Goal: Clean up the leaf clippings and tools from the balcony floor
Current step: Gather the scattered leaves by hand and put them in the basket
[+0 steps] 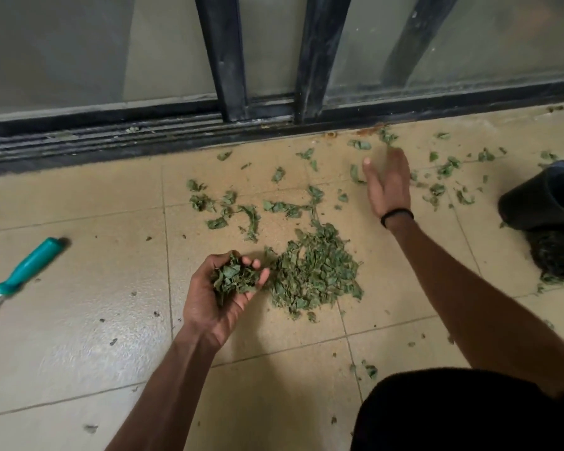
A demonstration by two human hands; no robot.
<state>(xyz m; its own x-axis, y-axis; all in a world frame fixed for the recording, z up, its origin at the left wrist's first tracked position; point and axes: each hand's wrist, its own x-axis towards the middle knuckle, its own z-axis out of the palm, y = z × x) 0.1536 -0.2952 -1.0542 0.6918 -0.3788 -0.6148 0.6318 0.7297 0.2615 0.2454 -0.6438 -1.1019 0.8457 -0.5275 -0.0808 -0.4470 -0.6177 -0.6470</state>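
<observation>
Nearest the person, a dark-clothed knee (463, 415) covered the floor's (79, 353) near right corner, with a few stray leaf bits on the beige tiles just beside it. A little farther out, the left hand (223, 294) was turned palm up, fingers curled around a handful of leaf clippings (235, 278). Touching its fingertips on the right lay one gathered pile of clippings (316, 271), roughly in the middle of the floor. Well off toward the floor's left edge lay one tool with a teal handle (31, 265), its metal end running out of view, so what kind of tool it was could not be told. Beyond the pile, scattered clippings (241, 209), too many to count, were strewn across the tiles toward the far edge. Among them the right hand (388, 183), a black band (397, 216) on its wrist, reached out with fingers straight and spread loosely, holding nothing; its fingertips were blurred. At the floor's right edge one black pot (547, 200) lay on its side, with dark soil (554, 255) spilled beside it. At the far edge ran a sliding door track (111, 141), and above it dark frames with frosted glass (62, 50).
</observation>
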